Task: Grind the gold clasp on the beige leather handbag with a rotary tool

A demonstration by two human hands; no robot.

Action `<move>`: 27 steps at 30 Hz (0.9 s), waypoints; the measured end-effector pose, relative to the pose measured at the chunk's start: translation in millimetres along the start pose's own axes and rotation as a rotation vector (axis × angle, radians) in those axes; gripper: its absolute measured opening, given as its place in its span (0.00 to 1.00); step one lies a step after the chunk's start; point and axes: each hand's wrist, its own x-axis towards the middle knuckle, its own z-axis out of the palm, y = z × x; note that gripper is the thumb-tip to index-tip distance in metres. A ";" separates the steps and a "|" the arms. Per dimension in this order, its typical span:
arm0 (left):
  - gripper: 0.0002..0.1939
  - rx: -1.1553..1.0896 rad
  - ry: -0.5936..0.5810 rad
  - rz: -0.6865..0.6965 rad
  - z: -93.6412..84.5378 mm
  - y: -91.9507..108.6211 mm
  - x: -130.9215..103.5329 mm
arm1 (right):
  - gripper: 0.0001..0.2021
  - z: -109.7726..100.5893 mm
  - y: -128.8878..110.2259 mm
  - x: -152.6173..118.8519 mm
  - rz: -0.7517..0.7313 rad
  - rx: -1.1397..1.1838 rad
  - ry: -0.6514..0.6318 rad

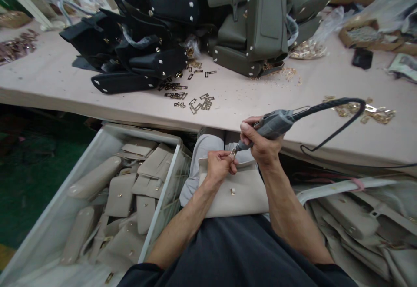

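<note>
A cream handbag (237, 198) lies across my lap, a small metal clasp (232, 191) showing on its front. My right hand (262, 143) is wrapped round a grey corded electric screwdriver (275, 124), its tip angled down to the left. That tip meets a small gold metal plate (233, 151), which my left hand (221, 164) pinches at the bag's upper edge. Whether my left fingers also grip the bag's flap cannot be made out.
At left stands a white plastic crate (163, 191) of cream bags; another bin (345, 187) of them is at right. Black bags (140, 61) and olive bags (265, 21) are piled on the table (137, 104), near loose metal frames (205, 102). The screwdriver's cable (339, 102) loops rightward.
</note>
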 end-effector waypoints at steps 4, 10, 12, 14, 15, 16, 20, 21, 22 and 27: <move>0.14 0.013 -0.008 0.032 -1.5 -3.6 -0.1 | 0.12 4.5 -0.2 1.8 0.017 -0.054 -0.087; 0.14 0.028 -0.036 0.041 -3.5 -3.8 -1.4 | 0.13 6.1 2.4 1.6 0.046 -0.066 -0.120; 0.14 0.034 -0.035 0.040 -2.8 -2.9 -2.2 | 0.13 6.4 2.1 1.7 0.054 -0.056 -0.129; 0.14 0.035 -0.023 0.044 -1.5 -1.8 -3.3 | 0.12 7.0 0.4 2.3 0.071 -0.049 -0.136; 0.14 0.037 -0.017 0.050 -0.8 -1.2 -3.9 | 0.12 7.6 -0.9 2.6 0.080 -0.044 -0.135; 0.13 0.038 -0.012 0.057 -0.2 -0.7 -4.5 | 0.13 8.2 -2.3 3.0 0.090 -0.037 -0.129; 0.13 0.048 -0.014 0.050 0.8 1.2 -5.4 | 0.13 10.7 -6.4 3.4 0.103 -0.030 -0.081; 0.13 0.048 -0.016 0.042 0.8 1.4 -5.1 | 0.13 11.0 -6.6 3.3 0.098 -0.036 -0.073; 0.13 0.048 -0.020 0.035 0.7 1.5 -4.7 | 0.13 11.2 -6.5 3.2 0.087 -0.042 -0.066; 0.12 0.054 0.002 0.038 0.8 -0.1 -4.4 | 0.11 11.3 -4.6 2.9 0.039 -0.034 -0.040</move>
